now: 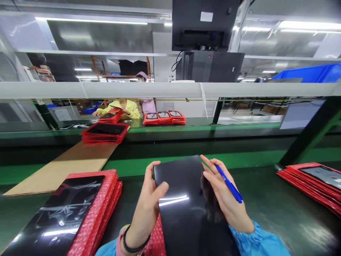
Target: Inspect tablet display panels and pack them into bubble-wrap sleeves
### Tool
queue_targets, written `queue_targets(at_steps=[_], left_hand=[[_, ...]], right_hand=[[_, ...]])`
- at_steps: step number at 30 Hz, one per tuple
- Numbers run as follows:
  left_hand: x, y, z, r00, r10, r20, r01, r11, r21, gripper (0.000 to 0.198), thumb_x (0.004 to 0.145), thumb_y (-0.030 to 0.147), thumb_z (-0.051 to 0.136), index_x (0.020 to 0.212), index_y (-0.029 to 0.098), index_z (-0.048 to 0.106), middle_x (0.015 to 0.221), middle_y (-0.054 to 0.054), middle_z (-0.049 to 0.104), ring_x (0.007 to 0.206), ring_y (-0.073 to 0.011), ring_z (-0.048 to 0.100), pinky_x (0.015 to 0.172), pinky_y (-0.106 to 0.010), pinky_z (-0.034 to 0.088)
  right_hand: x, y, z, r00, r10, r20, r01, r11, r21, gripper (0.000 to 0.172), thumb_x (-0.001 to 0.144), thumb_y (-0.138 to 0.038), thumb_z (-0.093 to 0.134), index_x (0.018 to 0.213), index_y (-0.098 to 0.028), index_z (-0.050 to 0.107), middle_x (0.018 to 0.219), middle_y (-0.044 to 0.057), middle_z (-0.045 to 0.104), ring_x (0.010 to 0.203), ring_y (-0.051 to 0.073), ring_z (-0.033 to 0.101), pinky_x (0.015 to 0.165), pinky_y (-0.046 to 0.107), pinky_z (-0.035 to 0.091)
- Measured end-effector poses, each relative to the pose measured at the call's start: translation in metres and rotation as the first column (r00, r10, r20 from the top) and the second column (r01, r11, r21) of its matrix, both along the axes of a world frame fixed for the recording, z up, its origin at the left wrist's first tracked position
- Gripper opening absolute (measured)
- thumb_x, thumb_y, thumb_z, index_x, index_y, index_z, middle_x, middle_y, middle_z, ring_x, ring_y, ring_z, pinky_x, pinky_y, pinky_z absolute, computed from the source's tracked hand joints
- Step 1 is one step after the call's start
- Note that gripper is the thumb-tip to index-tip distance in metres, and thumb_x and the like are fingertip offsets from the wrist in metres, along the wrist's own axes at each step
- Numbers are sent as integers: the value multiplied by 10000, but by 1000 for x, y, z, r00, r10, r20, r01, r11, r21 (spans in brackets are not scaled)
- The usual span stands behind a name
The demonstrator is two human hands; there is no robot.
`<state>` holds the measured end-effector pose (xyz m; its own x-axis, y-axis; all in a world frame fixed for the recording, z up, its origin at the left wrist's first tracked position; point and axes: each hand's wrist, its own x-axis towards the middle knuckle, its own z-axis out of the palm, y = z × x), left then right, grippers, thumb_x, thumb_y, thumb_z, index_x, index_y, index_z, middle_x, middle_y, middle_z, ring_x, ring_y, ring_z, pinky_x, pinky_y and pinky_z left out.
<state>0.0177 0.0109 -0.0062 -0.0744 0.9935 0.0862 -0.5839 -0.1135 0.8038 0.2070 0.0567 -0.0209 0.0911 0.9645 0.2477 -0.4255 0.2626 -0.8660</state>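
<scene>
A glossy black screen panel (183,202) is tilted up in front of me, reflecting a ceiling light. My left hand (150,202) grips its left edge, with the thumb over the front face. At the panel's right edge is my right hand (225,192), its fingers against the edge and a blue pen (227,183) tucked between them. Red bubble wrap (158,238) shows below the panel, partly hidden by it. To the left, another black panel (58,213) lies on a stack of red bubble-wrap sleeves (98,209).
Red sleeves with a panel on top (317,185) are stacked at right. A wooden board (66,163) slopes up to another red stack (105,133). Beyond the rail (133,90), a co-worker in a yellow sleeve (131,110) handles a panel. A monitor (205,25) hangs overhead.
</scene>
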Motion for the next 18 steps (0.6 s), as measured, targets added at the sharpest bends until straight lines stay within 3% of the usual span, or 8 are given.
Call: queue_targets(at_steps=[3, 7, 11, 15, 18], left_hand=[[-2, 2, -10, 987, -6, -161, 4, 1000, -12, 618, 736, 193, 727, 1242, 328, 398, 1135, 0, 650, 1057, -193, 608, 919, -308, 440], [-14, 11, -39, 967, 72, -243, -113, 981, -158, 438, 801, 365, 653, 1189, 302, 459, 1028, -6, 672, 1011, -231, 638, 905, -367, 454], [-32, 24, -77, 939, 97, -329, -180, 957, -230, 402, 765, 449, 665, 1094, 238, 573, 1022, -49, 691, 1134, -293, 579, 981, -421, 398], [-41, 36, -110, 908, 132, -397, -240, 941, -237, 332, 718, 423, 707, 966, 208, 659, 1109, -80, 688, 1260, -302, 477, 1088, -409, 275], [-40, 41, -123, 892, 148, -427, -260, 941, -218, 313, 714, 417, 709, 935, 199, 664, 1169, -101, 668, 1283, -294, 459, 1106, -393, 250]], right_hand=[[-1, 1, -9, 1000, 17, -2, -17, 999, -30, 249, 758, -275, 751, 947, -282, 589, 1278, 28, 653, 1258, 209, 526, 1066, 360, 363], [16, 8, -32, 996, -3, 94, 9, 998, -68, 188, 815, -367, 682, 937, -241, 613, 1133, 66, 715, 1221, 245, 558, 973, 402, 465], [51, 16, -65, 969, -73, 235, 98, 990, -97, 284, 641, -313, 824, 858, -205, 677, 989, 49, 745, 1083, 233, 632, 999, 366, 437], [73, 16, -98, 938, 70, 338, -8, 984, -181, 304, 612, -365, 832, 803, -159, 713, 778, 58, 767, 783, 233, 711, 858, 407, 519], [77, 14, -112, 925, 152, 349, -80, 974, -214, 356, 686, -432, 775, 879, -139, 713, 818, 96, 779, 847, 258, 722, 836, 424, 525]])
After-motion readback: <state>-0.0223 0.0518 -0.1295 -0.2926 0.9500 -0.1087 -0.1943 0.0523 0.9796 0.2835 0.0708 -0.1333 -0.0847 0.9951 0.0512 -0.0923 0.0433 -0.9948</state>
